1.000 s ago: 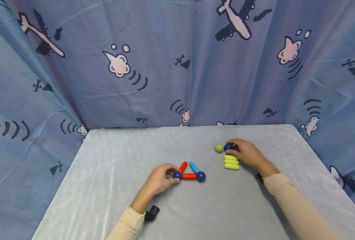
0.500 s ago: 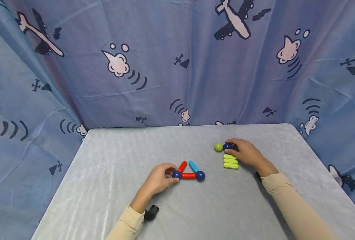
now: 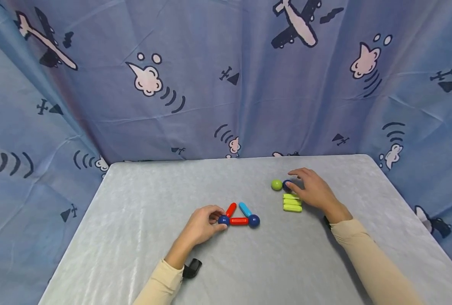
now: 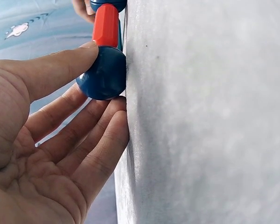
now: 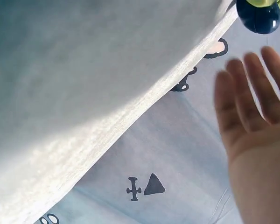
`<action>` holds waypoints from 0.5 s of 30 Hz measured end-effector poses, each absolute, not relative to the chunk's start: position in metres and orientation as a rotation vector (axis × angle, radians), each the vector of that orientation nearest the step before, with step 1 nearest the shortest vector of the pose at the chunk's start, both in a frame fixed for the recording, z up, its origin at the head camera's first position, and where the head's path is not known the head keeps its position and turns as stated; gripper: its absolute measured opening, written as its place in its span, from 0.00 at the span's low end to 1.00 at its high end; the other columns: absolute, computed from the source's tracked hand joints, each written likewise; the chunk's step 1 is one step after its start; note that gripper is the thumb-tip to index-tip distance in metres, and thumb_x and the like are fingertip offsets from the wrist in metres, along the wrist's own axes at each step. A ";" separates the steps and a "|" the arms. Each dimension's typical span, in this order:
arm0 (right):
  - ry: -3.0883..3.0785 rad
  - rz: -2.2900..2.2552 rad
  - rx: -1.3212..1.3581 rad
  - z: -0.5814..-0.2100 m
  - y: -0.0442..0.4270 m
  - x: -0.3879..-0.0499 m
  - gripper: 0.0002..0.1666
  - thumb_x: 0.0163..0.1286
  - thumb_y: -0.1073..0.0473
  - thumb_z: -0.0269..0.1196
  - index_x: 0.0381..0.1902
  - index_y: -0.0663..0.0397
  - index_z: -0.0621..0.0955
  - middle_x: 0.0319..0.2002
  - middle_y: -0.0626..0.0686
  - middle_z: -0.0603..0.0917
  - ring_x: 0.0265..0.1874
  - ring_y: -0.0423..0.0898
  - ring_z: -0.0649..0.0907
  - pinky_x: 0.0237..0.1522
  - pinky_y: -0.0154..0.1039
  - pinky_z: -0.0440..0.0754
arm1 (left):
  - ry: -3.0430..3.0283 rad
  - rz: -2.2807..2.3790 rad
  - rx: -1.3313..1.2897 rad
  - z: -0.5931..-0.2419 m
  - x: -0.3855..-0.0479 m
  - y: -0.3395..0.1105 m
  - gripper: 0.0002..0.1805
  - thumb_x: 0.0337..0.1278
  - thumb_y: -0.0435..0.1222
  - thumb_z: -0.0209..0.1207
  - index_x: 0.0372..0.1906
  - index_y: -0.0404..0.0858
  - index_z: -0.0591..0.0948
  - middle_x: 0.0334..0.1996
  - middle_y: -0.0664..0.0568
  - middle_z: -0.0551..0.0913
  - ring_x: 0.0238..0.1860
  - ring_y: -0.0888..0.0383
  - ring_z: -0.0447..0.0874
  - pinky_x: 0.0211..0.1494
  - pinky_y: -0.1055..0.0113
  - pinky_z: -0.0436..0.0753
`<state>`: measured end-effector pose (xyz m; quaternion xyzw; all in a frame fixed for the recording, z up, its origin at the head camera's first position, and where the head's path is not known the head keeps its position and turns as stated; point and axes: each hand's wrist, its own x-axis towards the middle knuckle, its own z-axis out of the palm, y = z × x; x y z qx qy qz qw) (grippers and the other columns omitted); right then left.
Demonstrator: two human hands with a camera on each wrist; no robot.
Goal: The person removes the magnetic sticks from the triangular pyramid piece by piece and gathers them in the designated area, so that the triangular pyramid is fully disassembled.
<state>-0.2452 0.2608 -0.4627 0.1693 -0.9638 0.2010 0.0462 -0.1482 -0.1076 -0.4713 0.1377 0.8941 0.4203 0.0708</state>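
My left hand (image 3: 202,225) pinches a dark blue ball (image 4: 102,72) between thumb and fingers, at the left end of a flat toy building-set piece. A red rod (image 3: 239,221) joins it to a second blue ball (image 3: 254,220). Another red rod (image 3: 231,209) angles back from the held ball, and a light blue rod (image 3: 244,209) from the second one. My right hand (image 3: 318,192) hovers with fingers extended over another blue ball (image 5: 259,17), which sits beside a green ball (image 3: 276,184). In the right wrist view a gap shows between those fingers and the ball.
Several yellow-green rods (image 3: 292,203) lie side by side just in front of the right-hand balls. All of this is on a white-covered table (image 3: 153,186). A blue patterned curtain (image 3: 195,84) hangs behind it and at both sides.
My right hand has loosened from the blue ball, its fingers spreading and rising off it. The left hand keeps its hold; the view has shifted slightly.
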 end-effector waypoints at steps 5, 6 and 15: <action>-2.830 0.612 0.554 -0.461 0.259 -0.235 0.25 0.73 0.46 0.61 0.58 0.56 0.79 0.59 0.59 0.79 0.62 0.60 0.75 0.63 0.62 0.72 | 2.682 1.265 0.425 -0.471 -0.148 -0.106 0.16 0.51 0.37 0.73 0.46 0.41 0.84 0.42 0.51 0.85 0.43 0.58 0.83 0.48 0.67 0.86; -2.815 0.615 0.566 -0.461 0.258 -0.232 0.24 0.73 0.46 0.62 0.58 0.55 0.80 0.58 0.59 0.80 0.61 0.60 0.75 0.63 0.61 0.72 | 2.680 1.264 0.428 -0.471 -0.148 -0.105 0.16 0.51 0.37 0.73 0.46 0.41 0.84 0.42 0.51 0.85 0.43 0.58 0.83 0.48 0.67 0.86; -2.756 0.605 0.709 -0.456 0.221 -0.210 0.21 0.71 0.48 0.64 0.54 0.54 0.82 0.56 0.55 0.81 0.58 0.55 0.77 0.61 0.57 0.76 | 2.687 1.271 0.421 -0.469 -0.147 -0.105 0.16 0.52 0.36 0.73 0.47 0.41 0.84 0.44 0.51 0.86 0.44 0.57 0.84 0.50 0.63 0.86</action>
